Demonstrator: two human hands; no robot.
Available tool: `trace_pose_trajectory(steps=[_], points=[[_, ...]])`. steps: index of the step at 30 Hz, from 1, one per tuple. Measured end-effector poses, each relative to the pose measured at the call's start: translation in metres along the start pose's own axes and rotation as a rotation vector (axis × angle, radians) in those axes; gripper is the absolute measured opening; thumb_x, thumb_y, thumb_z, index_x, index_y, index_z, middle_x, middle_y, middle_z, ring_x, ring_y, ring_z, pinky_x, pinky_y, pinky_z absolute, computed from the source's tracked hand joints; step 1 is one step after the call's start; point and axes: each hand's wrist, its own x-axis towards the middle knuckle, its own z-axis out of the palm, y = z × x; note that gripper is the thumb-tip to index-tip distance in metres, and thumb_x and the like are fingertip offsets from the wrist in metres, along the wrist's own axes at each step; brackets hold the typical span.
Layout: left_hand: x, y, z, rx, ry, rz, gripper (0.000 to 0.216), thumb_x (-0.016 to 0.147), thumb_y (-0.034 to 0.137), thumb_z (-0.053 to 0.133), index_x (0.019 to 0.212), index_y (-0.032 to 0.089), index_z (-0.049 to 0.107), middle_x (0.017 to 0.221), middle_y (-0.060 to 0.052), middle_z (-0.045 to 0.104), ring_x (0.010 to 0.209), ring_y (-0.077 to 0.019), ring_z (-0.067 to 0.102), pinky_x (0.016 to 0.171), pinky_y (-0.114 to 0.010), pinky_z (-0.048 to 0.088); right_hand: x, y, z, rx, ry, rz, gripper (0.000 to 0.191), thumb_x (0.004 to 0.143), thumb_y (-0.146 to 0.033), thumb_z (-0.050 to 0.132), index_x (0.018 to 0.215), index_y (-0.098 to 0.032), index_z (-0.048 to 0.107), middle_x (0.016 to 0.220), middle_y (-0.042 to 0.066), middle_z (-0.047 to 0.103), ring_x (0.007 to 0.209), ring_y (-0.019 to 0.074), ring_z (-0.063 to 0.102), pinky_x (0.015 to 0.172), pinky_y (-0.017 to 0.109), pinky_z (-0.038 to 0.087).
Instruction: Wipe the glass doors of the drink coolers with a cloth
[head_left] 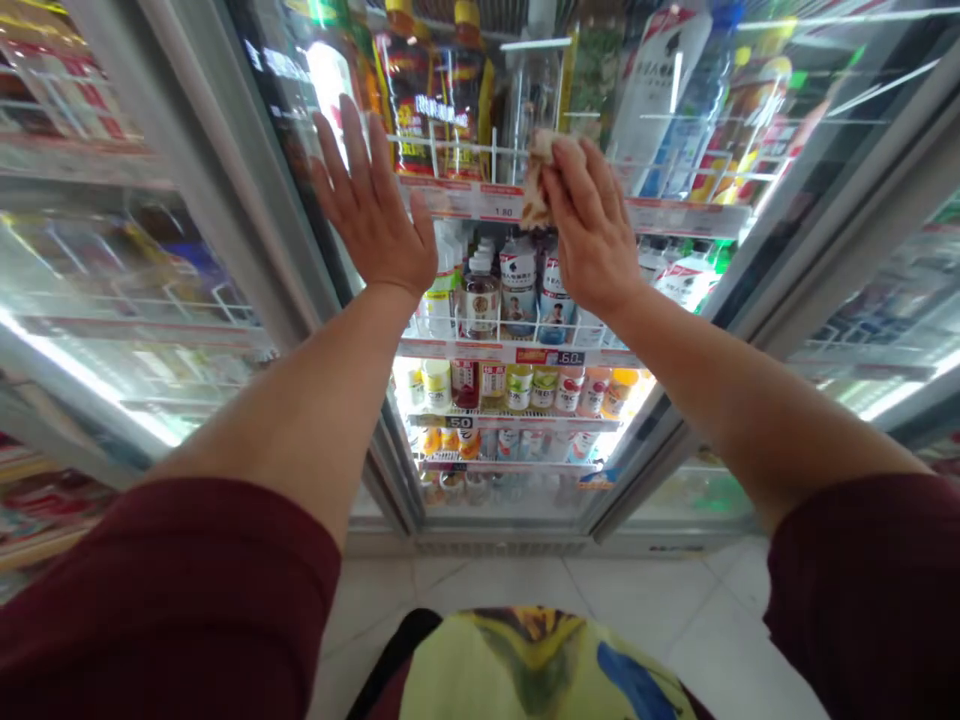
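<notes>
right hand [592,225] grips cloth [537,180] against fridge door [675,300]; left hand [371,205] flat, fingers spread.

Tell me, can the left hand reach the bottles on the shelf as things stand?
Probably not. The left hand lies flat on what looks like a closed glass door, and the bottles stand behind it. The right hand presses a cloth to the same pane.

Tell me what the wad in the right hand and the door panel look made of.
Wad: soft cloth or paper towel, beige and matte; it crumples in the fingers of the right hand. Which one, I cannot tell. Door panel: clear glossy glass; light streaks reflect on it and bottles show through.
</notes>
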Motion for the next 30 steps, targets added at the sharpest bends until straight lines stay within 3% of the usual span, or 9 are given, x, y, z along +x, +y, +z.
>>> trace_pose_trajectory(steps=[3, 5, 10, 12, 17, 21, 24, 27, 30], points=[[0.000, 0.004, 0.000, -0.026, -0.021, -0.031, 0.079, 0.110, 0.056, 0.024, 0.174, 0.011, 0.016, 0.185, 0.003, 0.003, 0.165, -0.0064, -0.028, 0.138, -0.040, -0.022, -0.004, -0.006, 0.007, 0.048, -0.193, -0.122, 0.061, 0.106, -0.025, 0.036, 0.165, -0.034, 0.049, 0.173, -0.003, 0.049, 0.169, 0.0260, 0.030, 0.142, 0.060, 0.023], [0.001, 0.009, -0.003, -0.032, -0.041, -0.063, 0.078, 0.109, 0.053, 0.030, 0.174, 0.011, 0.019, 0.185, 0.002, 0.007, 0.166, -0.0079, -0.028, 0.139, -0.041, -0.022, 0.002, 0.000, 0.008, 0.067, -0.210, -0.142, 0.058, 0.107, -0.029, 0.037, 0.162, -0.033, 0.052, 0.171, -0.004, 0.052, 0.169, 0.0248, 0.031, 0.141, 0.061, 0.022], [0.002, 0.026, -0.024, 0.003, -0.161, -0.153, 0.073, 0.108, 0.046, 0.033, 0.175, 0.017, 0.026, 0.184, 0.001, 0.012, 0.165, -0.0112, -0.026, 0.142, -0.047, -0.013, 0.045, 0.023, 0.006, 0.067, 0.252, 0.058, 0.061, 0.109, -0.041, 0.031, 0.166, -0.029, 0.047, 0.172, 0.000, 0.049, 0.174, 0.0245, 0.007, 0.141, 0.061, 0.010], [0.002, 0.030, -0.030, 0.011, -0.172, -0.155, 0.072, 0.108, 0.045, 0.030, 0.175, 0.020, 0.026, 0.183, 0.003, 0.012, 0.164, -0.0088, -0.027, 0.142, -0.045, -0.011, 0.053, 0.013, 0.011, 0.020, 0.303, 0.122, 0.061, 0.109, -0.042, 0.033, 0.168, -0.032, 0.044, 0.172, -0.001, 0.050, 0.174, 0.0261, 0.006, 0.141, 0.064, 0.013], [0.002, 0.025, -0.038, -0.068, -0.216, -0.104, 0.069, 0.107, 0.037, 0.038, 0.173, 0.018, 0.031, 0.183, -0.002, 0.015, 0.167, -0.0150, -0.021, 0.141, -0.053, -0.010, 0.030, -0.045, 0.032, -0.061, 0.001, -0.038, 0.063, 0.106, -0.025, 0.034, 0.166, -0.036, 0.047, 0.171, 0.001, 0.052, 0.169, 0.0276, 0.029, 0.139, 0.064, 0.028], [-0.008, 0.013, -0.053, -0.113, -0.289, -0.039, 0.068, 0.106, 0.033, 0.042, 0.173, 0.026, 0.033, 0.182, 0.000, 0.018, 0.170, -0.0193, -0.006, 0.143, -0.051, -0.003, 0.024, -0.047, 0.019, -0.085, -0.133, -0.075, 0.062, 0.105, -0.025, 0.037, 0.164, -0.039, 0.051, 0.168, 0.000, 0.056, 0.167, 0.0263, 0.035, 0.138, 0.063, 0.030], [-0.028, 0.001, -0.066, -0.119, -0.332, -0.006, 0.072, 0.104, 0.033, 0.046, 0.174, 0.026, 0.032, 0.182, -0.004, 0.022, 0.171, -0.0248, 0.002, 0.142, -0.054, 0.000, 0.035, -0.017, 0.001, -0.135, 0.082, 0.063, 0.060, 0.108, -0.030, 0.031, 0.165, -0.033, 0.050, 0.172, 0.002, 0.050, 0.169, 0.0295, 0.028, 0.137, 0.065, 0.028], [-0.057, -0.011, -0.071, -0.122, -0.349, 0.006, 0.072, 0.103, 0.033, 0.048, 0.173, 0.026, 0.033, 0.180, -0.006, 0.026, 0.170, -0.0266, 0.006, 0.142, -0.055, 0.005, 0.036, -0.001, 0.003, -0.139, 0.310, 0.188, 0.061, 0.111, -0.037, 0.026, 0.168, -0.032, 0.045, 0.174, 0.001, 0.047, 0.171, 0.0316, 0.021, 0.137, 0.065, 0.026], [-0.090, -0.020, -0.071, -0.127, -0.387, -0.003, 0.069, 0.105, 0.035, 0.047, 0.172, 0.026, 0.035, 0.180, -0.006, 0.027, 0.170, -0.0274, 0.007, 0.142, -0.056, 0.008, 0.010, -0.023, 0.029, -0.144, 0.262, 0.179, 0.063, 0.109, -0.029, 0.027, 0.170, -0.025, 0.042, 0.174, 0.008, 0.046, 0.170, 0.0320, 0.024, 0.135, 0.071, 0.030]])
